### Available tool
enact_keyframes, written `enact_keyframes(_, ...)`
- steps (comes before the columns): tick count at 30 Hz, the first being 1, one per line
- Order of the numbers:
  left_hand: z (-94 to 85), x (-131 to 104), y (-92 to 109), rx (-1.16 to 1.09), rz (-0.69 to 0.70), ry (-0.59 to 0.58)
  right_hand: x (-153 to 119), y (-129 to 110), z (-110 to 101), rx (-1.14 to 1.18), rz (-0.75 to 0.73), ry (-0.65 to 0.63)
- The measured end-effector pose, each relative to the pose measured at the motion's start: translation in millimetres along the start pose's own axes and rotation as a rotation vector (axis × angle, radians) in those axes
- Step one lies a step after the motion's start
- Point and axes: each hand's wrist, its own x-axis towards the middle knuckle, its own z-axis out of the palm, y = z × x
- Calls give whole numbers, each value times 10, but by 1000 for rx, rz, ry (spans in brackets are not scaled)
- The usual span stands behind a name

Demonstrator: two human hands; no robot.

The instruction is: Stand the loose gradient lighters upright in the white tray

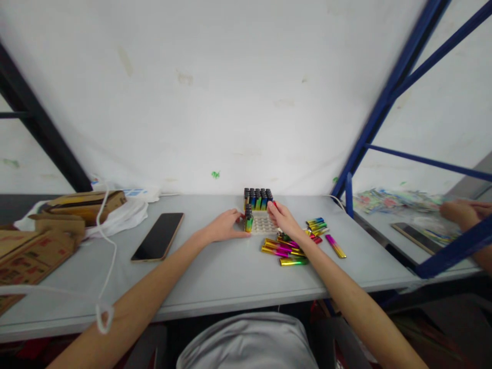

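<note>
Near the back edge of the pale grey tabletop (223,271), a small white plastic tray with round hollows (263,224) lies between the two hands. Upright shiny cylinders with black tops (258,199), coloured gold, green and blue, stand packed in rows along its far side. A short row of similar upright cylinders (248,220) runs down its left side, while the remaining hollows are bare.

The left hand (227,225) rests at the tray's left edge, thumb and fingers parted around the short row; whether the fingertips press on the cylinders or on the tray, I cannot tell. The right hand (283,218) is at the tray's right side, its fingertips pinched narrow on a small red piece (274,204), mostly hidden by the fingers.

Just right of and in front of the tray, loose metallic tubes (277,248) in gold, magenta, green, blue and red lie in a heap, partly behind the right forearm. One magenta-and-gold tube (335,246) lies apart, farther right.

Left of the left hand, a black-screened phone with a gold edge (158,237) lies flat. Beyond it are brown cardboard boxes (46,246), a crumpled white plastic bag (128,215) and a white cable (114,251). Past the blue metal frame (378,115) on the right, another person's hand (459,210) is near a second phone (417,238) and scattered colourful wrappers (392,200).
</note>
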Motion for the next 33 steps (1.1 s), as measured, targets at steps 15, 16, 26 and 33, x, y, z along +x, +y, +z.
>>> enact_keyframes(15, -49, -10, 13, -30, 14, -16, -29, -12, 7, -365, -133, 232)
enact_keyframes(16, -50, -13, 16, -31, 14, -15, -32, -14, 14, -368, -138, 217)
enact_keyframes(26, -49, -23, 44, -18, 15, -7, -79, -77, 51, -444, -282, 46)
enact_keyframes(33, -44, -22, 34, -7, 15, 0, -43, -55, 62, -626, -303, 55)
